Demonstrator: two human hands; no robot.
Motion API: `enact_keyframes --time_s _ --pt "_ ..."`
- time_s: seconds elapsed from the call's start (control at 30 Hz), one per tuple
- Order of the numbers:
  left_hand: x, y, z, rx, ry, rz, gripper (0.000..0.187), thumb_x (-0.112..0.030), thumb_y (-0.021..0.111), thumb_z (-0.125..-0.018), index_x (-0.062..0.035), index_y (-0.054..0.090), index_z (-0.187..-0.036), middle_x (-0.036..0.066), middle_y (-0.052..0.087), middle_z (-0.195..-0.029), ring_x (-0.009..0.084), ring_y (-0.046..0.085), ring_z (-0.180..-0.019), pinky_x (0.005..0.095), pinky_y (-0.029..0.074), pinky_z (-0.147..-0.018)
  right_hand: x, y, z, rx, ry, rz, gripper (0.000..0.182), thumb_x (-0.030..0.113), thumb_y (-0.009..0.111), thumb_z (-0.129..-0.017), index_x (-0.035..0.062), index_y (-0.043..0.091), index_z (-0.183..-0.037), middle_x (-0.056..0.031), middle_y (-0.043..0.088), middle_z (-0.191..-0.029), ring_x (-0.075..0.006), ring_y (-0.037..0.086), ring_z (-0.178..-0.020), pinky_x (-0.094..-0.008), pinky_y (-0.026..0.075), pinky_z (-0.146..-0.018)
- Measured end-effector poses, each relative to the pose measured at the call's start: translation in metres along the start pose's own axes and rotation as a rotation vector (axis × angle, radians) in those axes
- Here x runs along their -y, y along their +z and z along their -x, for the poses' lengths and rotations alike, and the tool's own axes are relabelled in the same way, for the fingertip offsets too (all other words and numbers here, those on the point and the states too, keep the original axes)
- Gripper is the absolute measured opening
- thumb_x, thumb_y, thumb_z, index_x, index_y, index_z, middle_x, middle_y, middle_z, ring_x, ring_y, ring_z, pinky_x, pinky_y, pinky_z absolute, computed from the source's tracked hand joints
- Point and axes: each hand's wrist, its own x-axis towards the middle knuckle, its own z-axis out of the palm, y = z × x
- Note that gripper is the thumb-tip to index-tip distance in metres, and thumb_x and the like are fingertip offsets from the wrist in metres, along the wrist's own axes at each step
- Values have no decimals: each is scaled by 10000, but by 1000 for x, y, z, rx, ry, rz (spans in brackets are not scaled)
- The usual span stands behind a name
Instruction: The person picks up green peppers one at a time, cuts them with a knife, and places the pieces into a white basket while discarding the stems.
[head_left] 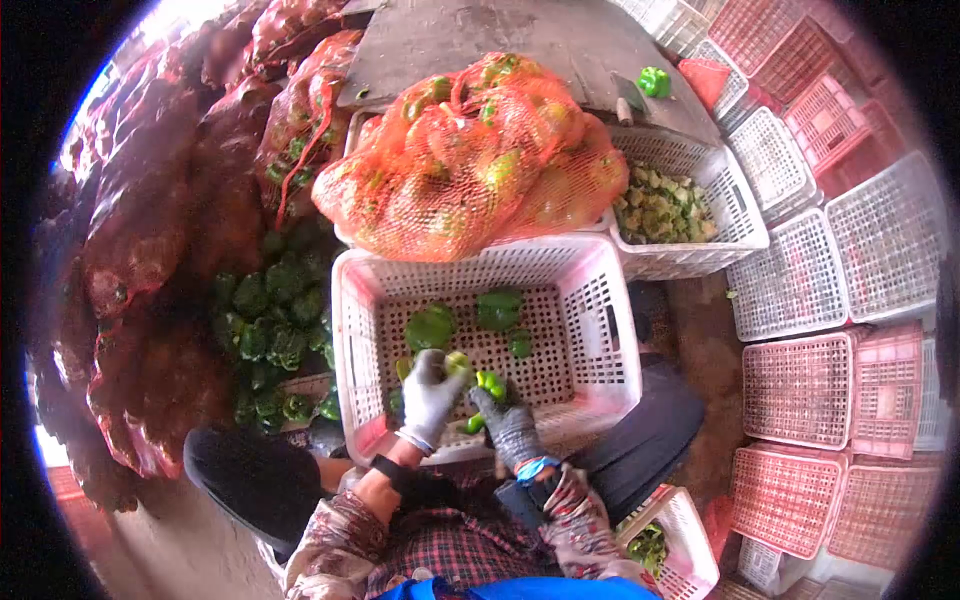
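A white plastic crate (600,340) stands in front of me with a few green peppers inside, among them one (430,327) at the left and one (499,309) behind it. My left hand (433,390), in a white glove, is closed over the crate's near part, with a yellow-green piece (456,363) at its fingertips. Beside it, my right hand (508,425), in a grey glove, has its fingers round a bright green pepper (490,384). More green shows just under that hand; its outline is partly hidden.
An orange net sack (470,160) of peppers lies behind the crate. Right of it stands a crate (740,215) of green scraps. Loose peppers (270,310) and full sacks (140,220) fill the left. Stacked crates (797,390) line the right. A small crate (690,550) sits near my right leg.
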Motion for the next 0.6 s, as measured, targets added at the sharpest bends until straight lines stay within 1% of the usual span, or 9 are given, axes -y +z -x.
enact_keyframes --time_s 0.03,0.1,0.17,0.2,0.23,0.33,0.37,0.5,0.6 --pt "19 2 -7 -18 52 130 263 -118 653 -834 -47 534 -1058 54 623 -856 168 626 -645 295 513 -590 -6 0 -2 -81 15 79 585 513 681 -762 61 574 -1118 -140 654 -969 -317 626 -865 -385 493 -770" --pt "-7 1 -23 72 -407 514 257 -82 609 -869 -63 511 -1105 32 611 -919 132 614 -644 258 498 -541 -27 -9 -25 -288 -247 0 560 487 676 -778 59 565 -1123 -147 647 -960 -322 609 -866 -370 482 -794" --pt "-50 23 -46 216 -492 533 319 -98 625 -864 -68 504 -1158 29 610 -892 94 595 -641 222 474 -524 -34 -32 -39 -246 207 -365 469 407 722 -765 91 554 -1068 -64 619 -804 -193 571 -602 -329 464 -543" --pt "-62 45 -64 336 -379 486 373 -43 606 -859 -15 504 -1217 81 601 -1125 150 597 -959 254 496 -820 -35 -42 -47 -167 329 -660 450 377 740 -757 99 541 -1050 -24 599 -751 -126 532 -501 -302 426 -434" --pt "-77 73 -84 436 -303 558 398 -54 611 -859 -4 489 -1234 95 595 -1135 144 591 -957 254 486 -828 20 -38 -34 -376 288 -500 449 357 749 -752 100 528 -1048 -7 584 -727 -90 500 -457 -285 394 -388" --pt "-186 104 -121 587 53 449 680 -123 635 -819 -9 302 -1401 126 600 -1126 132 570 -901 269 492 -791 7 -45 -39 -256 157 -334 483 216 720 -785 65 489 -1183 -17 601 -793 -76 515 -567 -243 433 -485" --pt "-181 126 -140 461 255 338 662 -116 604 -818 -25 304 -1402 149 605 -1141 150 584 -880 282 501 -757 8 -42 -36 -186 9 -504 462 169 698 -801 58 487 -1197 -2 602 -804 -63 506 -580 -227 425 -490" --pt "-174 42 -120 285 482 233 404 6 532 -813 -7 527 -1217 93 631 -1065 154 590 -949 287 479 -830 6 -26 -17 -86 200 -309 331 247 586 -907 48 562 -1171 2 635 -819 -43 482 -465 -222 397 -394" --pt "-95 -58 -91 108 14 238 326 42 508 -812 -9 589 -1124 16 622 -998 101 568 -903 254 470 -802 12 2 -6 -29 179 -326 336 317 558 -902 56 610 -1107 -39 633 -743 -121 467 -366 -263 381 -343"
